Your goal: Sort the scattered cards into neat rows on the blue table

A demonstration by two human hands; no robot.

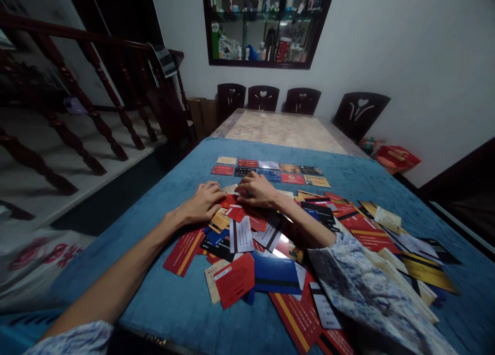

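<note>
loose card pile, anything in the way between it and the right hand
Nothing visible: the right hand is over the far part of the loose card pile, with the left hand beside it.

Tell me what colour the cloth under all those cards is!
The cloth is blue, seen best in the head view.

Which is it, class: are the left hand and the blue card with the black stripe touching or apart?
Apart. The head view shows a white striped card lying between the left hand and the blue card.
</note>
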